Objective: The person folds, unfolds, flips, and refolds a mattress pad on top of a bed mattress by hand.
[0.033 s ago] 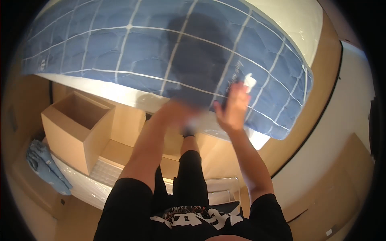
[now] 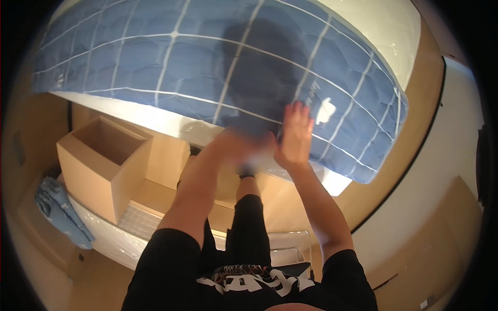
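A blue quilted bed pad (image 2: pixel 197 67) with a white grid of lines lies over a pale mattress (image 2: pixel 124 110), across the upper part of the view. My right hand (image 2: pixel 295 140) rests on the pad near its front edge, fingers stretched out and close together. Beyond its fingertips, to the right, a white patch (image 2: pixel 326 110) shows on the pad. My left hand (image 2: pixel 244 144) is over the front edge of the pad, left of the right hand. Motion smears its fingers, so what they touch is unclear. A dark shadow falls on the pad ahead of both hands.
An open cardboard box (image 2: pixel 104 160) stands to the left, in front of the bed. Blue folded cloth (image 2: pixel 61 212) lies beside it. Shiny plastic wrapping (image 2: pixel 109 233) is below the box. A wooden bed side (image 2: pixel 384 166) curves along the right. Metal tubing (image 2: pixel 290 236) shows behind my legs.
My right hand has slid a little to the left on the pad, away from the white patch, which now shows more fully. My left hand stays blurred near the same edge.
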`<state>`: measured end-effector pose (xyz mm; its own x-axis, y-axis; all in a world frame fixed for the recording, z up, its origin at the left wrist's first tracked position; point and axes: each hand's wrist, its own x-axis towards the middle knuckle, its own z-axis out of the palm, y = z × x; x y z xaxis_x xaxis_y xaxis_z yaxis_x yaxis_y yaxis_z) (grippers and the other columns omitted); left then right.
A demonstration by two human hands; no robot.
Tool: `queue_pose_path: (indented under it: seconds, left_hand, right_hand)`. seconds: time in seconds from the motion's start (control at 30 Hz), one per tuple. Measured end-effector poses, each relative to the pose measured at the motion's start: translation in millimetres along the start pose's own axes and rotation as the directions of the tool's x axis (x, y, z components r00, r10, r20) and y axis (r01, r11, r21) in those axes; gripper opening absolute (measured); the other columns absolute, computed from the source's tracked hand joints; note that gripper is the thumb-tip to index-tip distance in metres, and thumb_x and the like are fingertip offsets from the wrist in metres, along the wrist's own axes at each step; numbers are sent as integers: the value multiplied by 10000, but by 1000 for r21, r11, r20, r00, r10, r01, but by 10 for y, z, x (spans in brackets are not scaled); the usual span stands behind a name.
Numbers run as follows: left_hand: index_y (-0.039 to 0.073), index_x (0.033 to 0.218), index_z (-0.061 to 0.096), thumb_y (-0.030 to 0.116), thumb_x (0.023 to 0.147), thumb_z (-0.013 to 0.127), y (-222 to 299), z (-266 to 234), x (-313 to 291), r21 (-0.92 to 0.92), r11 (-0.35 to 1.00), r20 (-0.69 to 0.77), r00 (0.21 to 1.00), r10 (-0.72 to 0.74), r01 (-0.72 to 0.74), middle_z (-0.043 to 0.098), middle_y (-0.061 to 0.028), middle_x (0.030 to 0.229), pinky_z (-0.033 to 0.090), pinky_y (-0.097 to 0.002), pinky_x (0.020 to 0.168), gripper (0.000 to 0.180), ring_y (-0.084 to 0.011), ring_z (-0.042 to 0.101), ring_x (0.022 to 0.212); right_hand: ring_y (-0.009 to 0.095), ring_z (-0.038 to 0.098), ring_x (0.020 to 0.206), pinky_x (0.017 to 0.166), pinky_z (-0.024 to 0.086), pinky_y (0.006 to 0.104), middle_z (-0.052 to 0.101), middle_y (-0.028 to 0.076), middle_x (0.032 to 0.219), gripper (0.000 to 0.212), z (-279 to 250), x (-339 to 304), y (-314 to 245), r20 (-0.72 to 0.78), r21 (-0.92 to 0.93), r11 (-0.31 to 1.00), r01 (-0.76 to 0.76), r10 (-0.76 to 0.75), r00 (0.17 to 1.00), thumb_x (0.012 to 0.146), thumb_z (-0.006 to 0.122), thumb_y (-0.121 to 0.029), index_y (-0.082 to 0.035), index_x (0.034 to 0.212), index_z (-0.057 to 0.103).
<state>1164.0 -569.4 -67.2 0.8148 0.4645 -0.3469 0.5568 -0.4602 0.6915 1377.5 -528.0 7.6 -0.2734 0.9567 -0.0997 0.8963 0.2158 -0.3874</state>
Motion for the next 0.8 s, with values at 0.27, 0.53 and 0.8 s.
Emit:
queue_pose_path:
  seconds: [0.27, 0.53, 0.8]
  left_hand:
    - [116, 1314, 556, 365, 800, 651, -83, -216, -118, -29, 968, -59, 967, 246, -248, 428, -34, 1489, 449, -391, 978, 579, -211, 479, 1289]
    - [9, 1077, 658, 184, 729, 695, -239, -1132, -1438, -60, 925, -440, 842, 313, -376, 474, -226, 1406, 353, -518, 1079, 392, -360, 421, 1334]
    - [-3, 1268, 551, 261, 784, 646, -1709, -2130, -4077, 236, 802, -484, 782, -392, 549, 399, -243, 1448, 283, -535, 1118, 560, -414, 358, 1358]
  right_hand:
    - [391, 217, 1470, 1174, 169, 542, 257, 161, 1595, 729, 179, 85, 210, -43, -358, 870, -340, 348, 936, 926, 561, -413, -112, 1534, 295]
    - [310, 80, 1516, 1209, 92, 497, 70, 104, 1649, 750, 204, 255, 71, 49, -660, 573, -486, 678, 734, 1004, 330, -530, -122, 1580, 77]
    - [343, 184, 1494, 1198, 148, 509, 184, 154, 1623, 719, 228, 972, -1015, 2, -540, 718, -439, 522, 853, 875, 464, -156, -77, 1549, 229]
